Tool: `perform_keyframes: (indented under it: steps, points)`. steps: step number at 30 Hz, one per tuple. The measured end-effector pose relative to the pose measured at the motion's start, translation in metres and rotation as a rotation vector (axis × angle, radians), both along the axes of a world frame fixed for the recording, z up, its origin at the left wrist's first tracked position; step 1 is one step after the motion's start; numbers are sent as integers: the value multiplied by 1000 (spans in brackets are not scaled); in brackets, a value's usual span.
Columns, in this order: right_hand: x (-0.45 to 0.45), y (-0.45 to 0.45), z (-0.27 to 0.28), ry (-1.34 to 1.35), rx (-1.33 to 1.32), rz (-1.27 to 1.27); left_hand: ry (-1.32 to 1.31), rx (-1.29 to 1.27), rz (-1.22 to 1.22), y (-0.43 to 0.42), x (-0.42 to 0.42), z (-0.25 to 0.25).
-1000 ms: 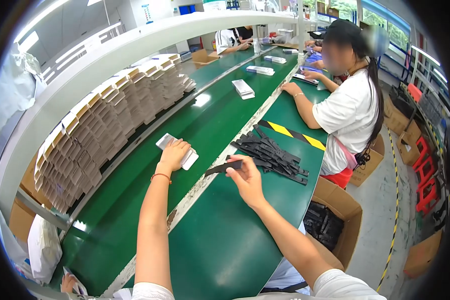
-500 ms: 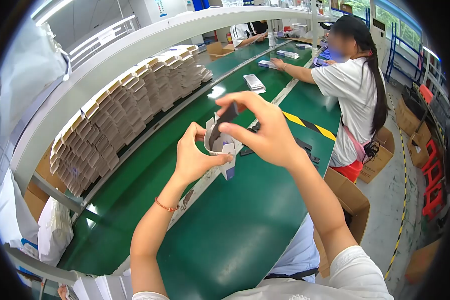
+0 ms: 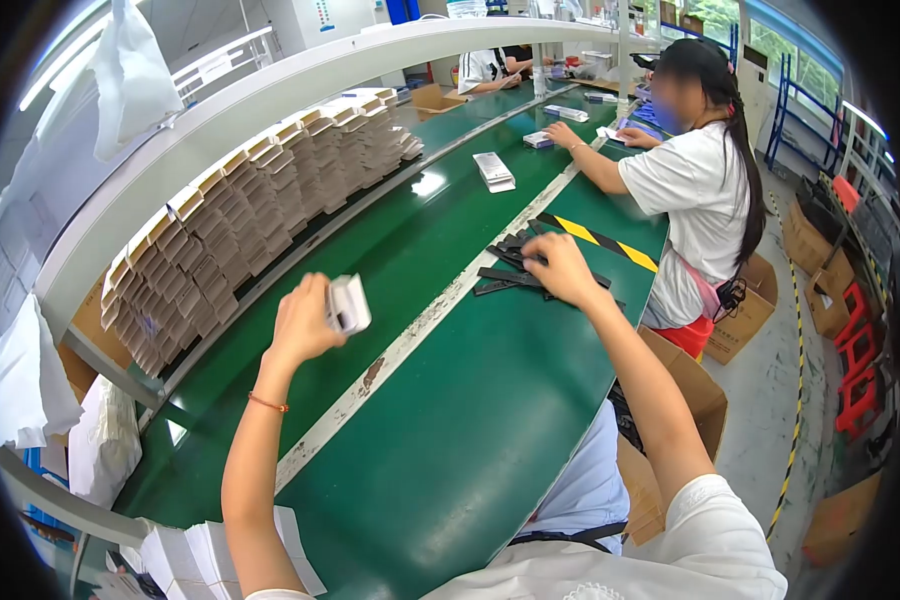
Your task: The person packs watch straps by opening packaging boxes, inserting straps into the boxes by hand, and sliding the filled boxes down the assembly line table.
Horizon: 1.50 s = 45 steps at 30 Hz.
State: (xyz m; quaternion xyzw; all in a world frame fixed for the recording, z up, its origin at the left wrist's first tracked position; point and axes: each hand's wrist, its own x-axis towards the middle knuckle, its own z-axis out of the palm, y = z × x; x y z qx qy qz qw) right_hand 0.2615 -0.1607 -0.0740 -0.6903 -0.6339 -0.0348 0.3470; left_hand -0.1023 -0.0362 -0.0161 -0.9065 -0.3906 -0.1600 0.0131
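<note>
A small white carton [image 3: 349, 305] is gripped in my left hand [image 3: 306, 318], over the green bench to the left of the pale divider strip. It is slightly blurred, and its inside cannot be made out. My right hand [image 3: 567, 270] reaches to a loose pile of flat black strips [image 3: 510, 276] on the green bench. The thumb and fingers are bent together at the right part of the pile. Whatever lies between the fingertips is hidden.
Stacked white cartons [image 3: 240, 225] line the far left side under a white rail [image 3: 300, 68]. Ahead, a flat white box [image 3: 494, 172] lies on the green surface [image 3: 410, 440]. A co-worker [image 3: 705, 170] handles boxes beyond the yellow-black tape [image 3: 600, 240]. White cartons [image 3: 195, 560] stand at lower left.
My right hand has left the carton, where it held a black strip, and moved right to the pile. My left hand has carried the carton to the left.
</note>
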Motion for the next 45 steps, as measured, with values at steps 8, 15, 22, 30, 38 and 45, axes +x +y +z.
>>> perform_keyframes:
  steps: [8,15,22,30,38,45]
  points:
    - [15,17,-80,-437,20,-250,482,-294,15,-15,34,-35]
    - [-18,23,-73,-277,384,-310,77,-418,-533,-91,95,-1]
    - [-65,44,-95,648,336,23,141,-335,-487,-94,89,3]
    - [-57,33,-87,1238,313,171,53,-376,-154,-78,66,8]
    - [-52,29,-86,1657,274,289,39,-425,-197,-76,67,5]
    - [-51,28,-85,1774,301,312,32,-429,-198,-77,65,6]
